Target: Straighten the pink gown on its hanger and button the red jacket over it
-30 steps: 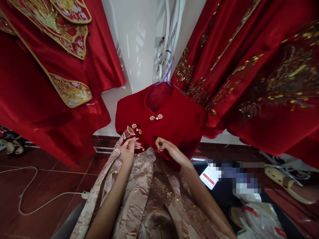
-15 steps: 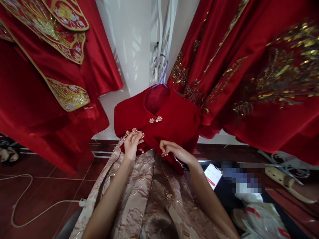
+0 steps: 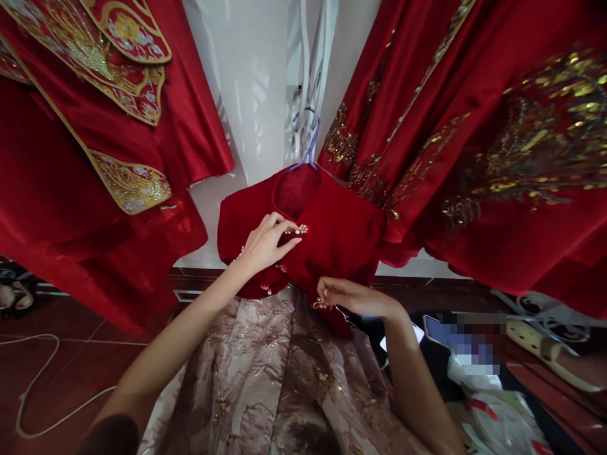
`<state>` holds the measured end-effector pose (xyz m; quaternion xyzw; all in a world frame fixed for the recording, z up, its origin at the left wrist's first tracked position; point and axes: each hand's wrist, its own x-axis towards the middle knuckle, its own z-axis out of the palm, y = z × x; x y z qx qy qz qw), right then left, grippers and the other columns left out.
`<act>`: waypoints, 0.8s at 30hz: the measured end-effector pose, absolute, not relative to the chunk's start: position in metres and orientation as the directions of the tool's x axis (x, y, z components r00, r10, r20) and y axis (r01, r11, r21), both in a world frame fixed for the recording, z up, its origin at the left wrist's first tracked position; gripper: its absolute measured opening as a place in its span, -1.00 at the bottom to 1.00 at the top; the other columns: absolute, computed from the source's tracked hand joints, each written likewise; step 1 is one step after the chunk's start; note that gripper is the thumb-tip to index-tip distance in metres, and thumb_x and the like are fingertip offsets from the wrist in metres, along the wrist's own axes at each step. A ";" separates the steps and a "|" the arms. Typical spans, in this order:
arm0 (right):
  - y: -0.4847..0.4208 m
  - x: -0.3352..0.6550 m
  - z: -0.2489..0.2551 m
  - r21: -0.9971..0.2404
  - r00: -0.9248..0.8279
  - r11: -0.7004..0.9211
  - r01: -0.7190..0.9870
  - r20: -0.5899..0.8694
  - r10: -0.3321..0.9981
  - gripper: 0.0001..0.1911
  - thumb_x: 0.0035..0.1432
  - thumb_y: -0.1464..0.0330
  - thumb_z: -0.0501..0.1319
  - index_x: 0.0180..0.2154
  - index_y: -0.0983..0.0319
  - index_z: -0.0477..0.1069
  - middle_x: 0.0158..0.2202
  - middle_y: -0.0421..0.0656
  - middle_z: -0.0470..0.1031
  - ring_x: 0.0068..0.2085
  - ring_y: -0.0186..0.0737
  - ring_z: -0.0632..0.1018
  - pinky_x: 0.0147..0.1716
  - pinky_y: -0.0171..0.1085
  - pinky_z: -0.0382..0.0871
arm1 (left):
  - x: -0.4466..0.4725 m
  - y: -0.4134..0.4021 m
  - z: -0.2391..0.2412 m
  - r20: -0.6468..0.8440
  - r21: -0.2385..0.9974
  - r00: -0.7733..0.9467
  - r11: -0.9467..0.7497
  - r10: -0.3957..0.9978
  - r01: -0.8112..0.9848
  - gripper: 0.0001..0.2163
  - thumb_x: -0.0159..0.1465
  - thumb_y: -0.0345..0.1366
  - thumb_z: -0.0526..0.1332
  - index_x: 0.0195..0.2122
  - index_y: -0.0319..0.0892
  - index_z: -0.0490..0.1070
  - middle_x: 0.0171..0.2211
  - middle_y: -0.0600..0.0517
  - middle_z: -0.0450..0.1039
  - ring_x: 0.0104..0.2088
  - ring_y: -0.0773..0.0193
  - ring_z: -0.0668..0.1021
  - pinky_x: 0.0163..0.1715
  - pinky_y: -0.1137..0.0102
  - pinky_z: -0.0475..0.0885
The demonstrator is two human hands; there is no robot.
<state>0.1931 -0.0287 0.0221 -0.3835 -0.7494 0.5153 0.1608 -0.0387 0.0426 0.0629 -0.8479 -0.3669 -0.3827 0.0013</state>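
A red velvet jacket (image 3: pixel 341 221) hangs on a purple hanger (image 3: pixel 310 148) in front of me. Its upper clasp (image 3: pixel 302 229), of pearl and gold flowers, is fastened across the chest. My left hand (image 3: pixel 271 241) is at this clasp, index finger and thumb apart on either side of its left flower; whether they touch it I cannot tell. Lower down, the front edges hang apart, with pearl flower fastenings (image 3: pixel 281 268) along the left one. My right hand (image 3: pixel 344 297) pinches the lower right front edge beside a gold flower fastening (image 3: pixel 319 304).
Red embroidered gowns (image 3: pixel 194 114) hang on the left, and sequined red ones (image 3: pixel 474 145) on the right. A pinkish brocade skirt (image 3: pixel 256 379) spreads below the jacket. At right lie a phone (image 3: pixel 439 332) and plastic-wrapped items (image 3: pixel 497 411). A white cable (image 3: pixel 35 379) crosses the tiled floor.
My left hand has left the lower left fastenings and moved up and right to the upper clasp. My right hand has shifted slightly right and down, still pinching the jacket edge.
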 end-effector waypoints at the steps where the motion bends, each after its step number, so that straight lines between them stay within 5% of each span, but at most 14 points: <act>1: -0.031 0.195 0.021 -0.885 -0.652 0.161 0.437 -0.188 0.735 -0.90 0.14 0.36 0.11 -0.28 0.25 0.27 -0.33 -0.17 0.40 -0.31 -0.34 0.40 -0.30 -0.31 0.26 | -0.038 0.045 0.066 0.640 0.182 0.481 -0.727 0.599 0.663 -0.77 0.27 -0.13 0.11 -0.15 -0.11 0.41 -0.19 -0.03 0.36 -0.14 0.20 0.40 -0.37 0.39 0.39; 5: -0.039 0.199 0.021 -0.838 -0.590 0.128 0.531 -0.257 0.766 -0.74 0.17 0.26 0.14 -0.15 0.27 0.28 -0.25 -0.10 0.46 -0.25 -0.30 0.47 -0.23 -0.27 0.35 | -0.034 0.051 0.079 0.608 -0.109 0.632 -0.738 0.480 0.666 -0.79 0.30 -0.21 0.05 -0.24 -0.21 0.40 -0.20 -0.09 0.35 -0.14 0.16 0.38 -0.16 0.24 0.37; 10: -0.049 0.199 0.032 -0.829 -0.582 0.163 0.535 -0.222 0.782 -0.68 0.20 0.19 0.12 -0.09 0.25 0.30 -0.21 -0.08 0.49 -0.19 -0.29 0.49 -0.17 -0.24 0.38 | -0.037 0.054 0.090 0.577 -0.226 0.738 -0.799 0.351 0.557 -0.81 0.33 -0.27 0.01 -0.25 -0.20 0.37 -0.28 -0.01 0.40 -0.15 0.23 0.40 0.19 0.02 0.03; 17: -0.055 0.195 0.041 -0.829 -0.598 0.179 0.530 -0.215 0.772 -0.64 0.19 0.17 0.13 -0.06 0.25 0.30 -0.17 -0.07 0.50 -0.15 -0.26 0.51 -0.12 -0.24 0.38 | -0.044 0.060 0.084 0.556 -0.363 0.792 -0.782 0.255 0.506 -0.77 0.34 -0.41 -0.06 -0.24 -0.15 0.38 -0.39 0.06 0.43 -0.25 0.31 0.42 0.23 0.02 -0.02; 24: -0.057 0.196 0.039 -0.838 -0.612 0.212 0.504 -0.173 0.772 -0.61 0.18 0.15 0.13 -0.06 0.26 0.33 -0.18 -0.05 0.51 -0.15 -0.24 0.51 -0.10 -0.19 0.40 | -0.052 0.062 0.080 0.574 -0.352 0.764 -0.753 0.296 0.556 -0.79 0.35 -0.27 -0.03 -0.26 -0.20 0.36 -0.39 0.02 0.47 -0.34 0.29 0.44 0.10 0.11 0.15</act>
